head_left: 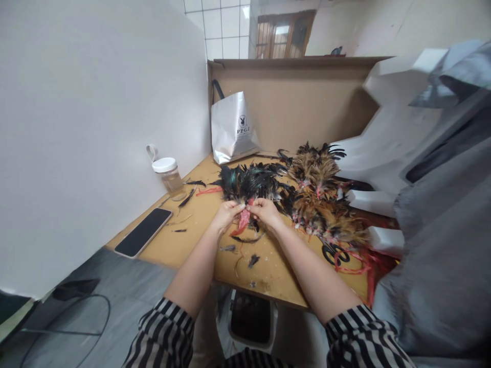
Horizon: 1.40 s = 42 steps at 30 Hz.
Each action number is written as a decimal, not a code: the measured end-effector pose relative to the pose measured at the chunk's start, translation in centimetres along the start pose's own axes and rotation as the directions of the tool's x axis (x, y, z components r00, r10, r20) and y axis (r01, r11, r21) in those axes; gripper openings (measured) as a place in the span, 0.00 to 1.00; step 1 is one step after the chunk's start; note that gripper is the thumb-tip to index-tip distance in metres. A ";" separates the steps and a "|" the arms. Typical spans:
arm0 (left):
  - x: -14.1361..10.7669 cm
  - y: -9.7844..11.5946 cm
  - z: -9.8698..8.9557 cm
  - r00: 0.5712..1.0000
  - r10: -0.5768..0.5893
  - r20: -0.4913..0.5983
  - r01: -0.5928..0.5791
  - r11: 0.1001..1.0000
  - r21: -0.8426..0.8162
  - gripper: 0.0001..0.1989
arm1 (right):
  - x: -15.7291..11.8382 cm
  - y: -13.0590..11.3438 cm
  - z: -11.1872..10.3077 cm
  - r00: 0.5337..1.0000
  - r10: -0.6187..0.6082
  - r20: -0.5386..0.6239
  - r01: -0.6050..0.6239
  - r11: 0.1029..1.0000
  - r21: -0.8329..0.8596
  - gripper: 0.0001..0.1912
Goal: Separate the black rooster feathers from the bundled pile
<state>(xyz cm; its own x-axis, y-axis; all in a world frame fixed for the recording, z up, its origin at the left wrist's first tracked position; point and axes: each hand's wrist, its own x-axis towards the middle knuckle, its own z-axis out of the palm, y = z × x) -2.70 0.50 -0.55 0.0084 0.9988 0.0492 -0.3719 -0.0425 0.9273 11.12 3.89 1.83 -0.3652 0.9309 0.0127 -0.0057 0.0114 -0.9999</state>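
Observation:
Both hands meet at the base of a dark green-black feather bundle (249, 180) on the table. My left hand (227, 213) pinches a red plastic strip (243, 223) from the left, its fingertips together. From the right, my right hand (266, 210) pinches the same strip close to the other fingertips. The strip's loose end hangs toward me. Just right of the hands lie brown feather bundles (326, 217), with more brown bundles (312, 166) behind them. The quill ends at the fingertips are partly hidden.
A phone (143, 232) and a lidded cup (171, 179) stand at the left. A silver bag (232, 128) is at the back. Black scissors (330, 253) lie right among red strips (371, 271). Below the table edge is a bin (251, 317).

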 end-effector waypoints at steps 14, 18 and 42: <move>0.1 0.4 0.5 0.995 0.084 -0.062 -0.092 0.987 -0.132 0.10 | 0.6 -0.2 -0.6 0.999 0.028 0.023 -0.033 0.961 0.273 0.14; 0.0 0.3 0.4 0.996 0.072 -0.045 -0.077 0.992 -0.101 0.10 | 0.5 -0.2 -0.3 1.000 0.017 -0.016 -0.013 0.973 0.229 0.14; 0.2 0.8 0.0 0.984 0.109 -0.138 -0.126 0.985 -0.120 0.11 | 0.0 0.1 0.1 0.995 0.072 0.068 -0.084 0.979 0.188 0.14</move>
<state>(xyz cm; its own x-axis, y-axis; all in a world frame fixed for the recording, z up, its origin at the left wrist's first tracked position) -3.00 0.68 0.23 -0.1607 0.9821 0.0981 -0.4789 -0.1645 0.8623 11.02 3.89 1.74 -0.4274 0.9021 -0.0593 -0.1504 -0.1356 -0.9793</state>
